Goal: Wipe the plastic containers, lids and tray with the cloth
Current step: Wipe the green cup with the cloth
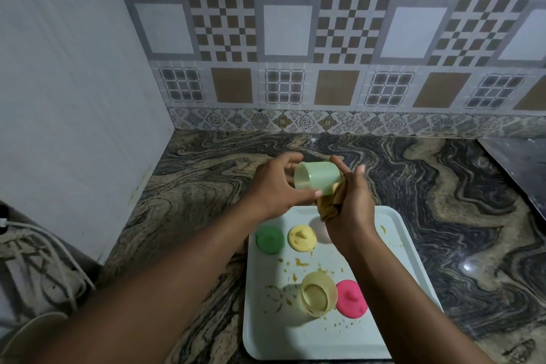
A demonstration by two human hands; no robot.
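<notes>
My left hand [274, 186] grips a translucent green container [317, 177] held on its side above the counter, mouth facing left. My right hand [351, 204] holds a tan cloth [329, 205] against the container's base end. Below lies a pale tray [393, 248] smeared with yellow specks. On it sit a green lid [270, 239], a yellow lid [302, 238], a pink lid [351, 298] and a yellowish container [318, 297] lying on its side. A pale pinkish object [320, 229] is partly hidden behind my right wrist.
The tray rests on a marbled stone counter [206, 174] that meets a patterned tiled wall [325, 38] at the back and a plain wall at the left. A dark flat appliance edge [520, 162] sits at the far right. Patterned fabric lies at the lower left.
</notes>
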